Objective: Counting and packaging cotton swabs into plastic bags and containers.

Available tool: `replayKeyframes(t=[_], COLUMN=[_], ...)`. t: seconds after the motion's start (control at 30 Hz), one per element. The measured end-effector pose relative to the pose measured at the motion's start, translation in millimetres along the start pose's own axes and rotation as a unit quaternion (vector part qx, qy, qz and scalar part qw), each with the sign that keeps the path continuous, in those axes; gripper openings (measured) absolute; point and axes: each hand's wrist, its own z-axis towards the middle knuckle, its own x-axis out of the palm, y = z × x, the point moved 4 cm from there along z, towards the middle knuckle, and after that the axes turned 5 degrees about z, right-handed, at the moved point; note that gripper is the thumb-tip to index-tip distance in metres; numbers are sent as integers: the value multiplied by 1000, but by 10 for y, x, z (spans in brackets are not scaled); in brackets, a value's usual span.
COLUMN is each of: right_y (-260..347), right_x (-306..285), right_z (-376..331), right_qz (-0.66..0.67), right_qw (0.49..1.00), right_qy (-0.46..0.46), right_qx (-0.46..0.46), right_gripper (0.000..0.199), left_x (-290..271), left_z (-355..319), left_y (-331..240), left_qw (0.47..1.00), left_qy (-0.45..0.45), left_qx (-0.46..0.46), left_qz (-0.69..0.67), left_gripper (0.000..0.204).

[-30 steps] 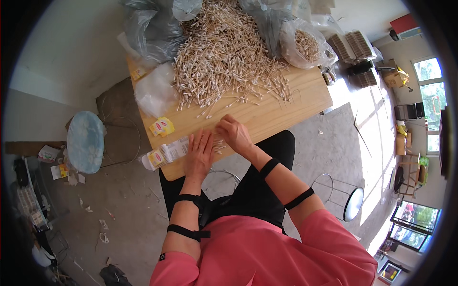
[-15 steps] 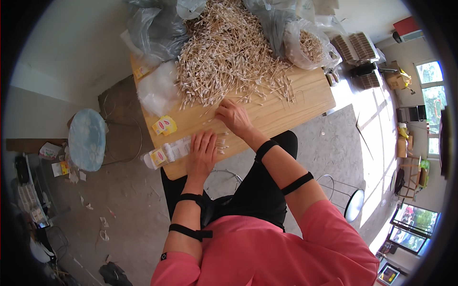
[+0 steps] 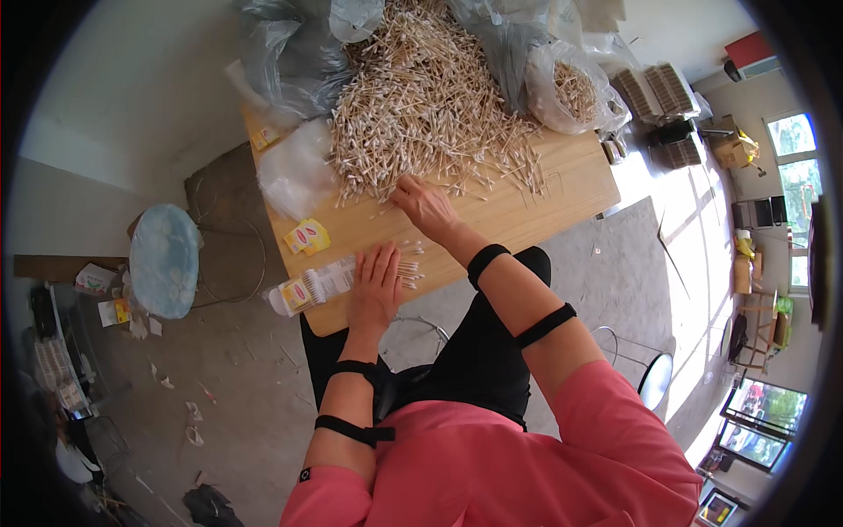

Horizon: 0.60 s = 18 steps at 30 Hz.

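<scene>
- A clear bag (image 3: 571, 88) at the table's far right corner holds a bundle of cotton swabs, its mouth open toward the pile.
- Grey bags (image 3: 290, 61) lie crumpled at the far left; what is in them cannot be told.
- A large loose pile (image 3: 421, 105) of wooden-stick swabs covers the far half of the table (image 3: 562, 193).
- A flat clear sleeve (image 3: 320, 283) lies near the front edge, a yellow-and-red label at its left end; a small row of swabs (image 3: 408, 268) lies at its open right end.
- The left hand (image 3: 376, 290) rests flat on the sleeve, fingers spread and released, grasping nothing.
- The right hand (image 3: 424, 204) reaches to the near edge of the pile, fingers curled down onto loose swabs; whether it grips any cannot be told.
- A yellow packet (image 3: 307, 237) with a red oval lies on the table beyond the sleeve; another small yellow label (image 3: 263, 137) sits near the far left edge.
- An empty clear wrapper (image 3: 294, 171) lies between them, beside the pile.
- A pale blue round stool (image 3: 164, 261) stands on the floor to the left.
- Brown trays (image 3: 654, 88) sit stacked beyond the table's right end.
</scene>
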Motion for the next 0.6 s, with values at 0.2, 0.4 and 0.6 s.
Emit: replayKeyframes(t=[0.2, 0.4, 0.6], right_y=[233, 329, 217], right_x=[-116, -24, 3], right_z=[-119, -353, -481], right_qz=[-5, 59, 172], right_qw=[998, 998, 979], right_qy=[-68, -12, 2], right_qx=[-7, 24, 110], right_gripper=[10, 5, 11], left_x=[-32, -33, -220], left_z=[-20, -13, 22], left_y=[8, 4, -5], left_qw=[1000, 1000, 991], left_qy=[-22, -15, -48], left_qx=[-1, 1, -11], left_qz=[8, -27, -124], left_gripper=[58, 54, 74])
